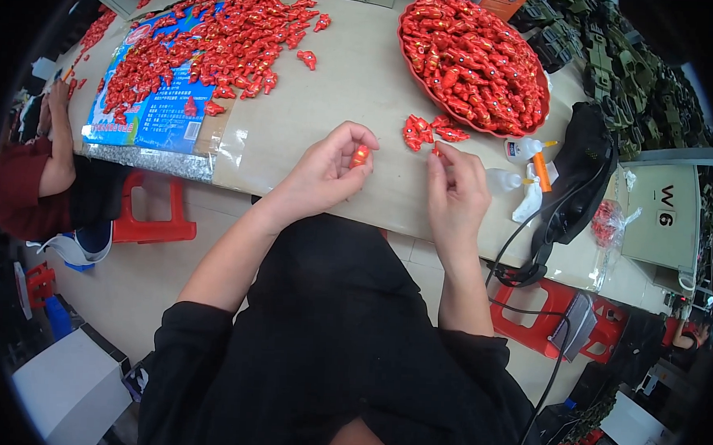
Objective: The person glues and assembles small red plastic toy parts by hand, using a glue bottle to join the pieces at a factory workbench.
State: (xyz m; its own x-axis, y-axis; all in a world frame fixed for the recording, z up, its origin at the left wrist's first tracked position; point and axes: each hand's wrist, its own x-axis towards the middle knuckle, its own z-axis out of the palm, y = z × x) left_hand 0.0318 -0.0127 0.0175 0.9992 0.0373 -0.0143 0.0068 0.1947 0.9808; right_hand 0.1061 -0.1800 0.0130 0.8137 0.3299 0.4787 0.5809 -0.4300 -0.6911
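My left hand (323,169) curls around a small shiny red figurine (360,155) with gold markings, held over the near part of the table. A short gap to the right, my right hand (461,187) pinches something tiny between thumb and fingertips; only a reddish speck shows. Just beyond that hand, a few red figurines (418,132) lie loose on the tabletop. Behind them stands a red scalloped bowl (425,101) heaped with similar pieces. Beside my right hand lie a small clear bottle (522,150) with an orange tip, another whitish bottle (501,180) and an orange tube (541,172).
Many red figurines (221,45) spread over a blue printed sheet (158,130) at the left. A black bag (585,169) with a cable lies right, before dark green buckle-like parts (610,66). Another person's arm (58,130) reaches in at far left. Red stools (154,214) stand below.
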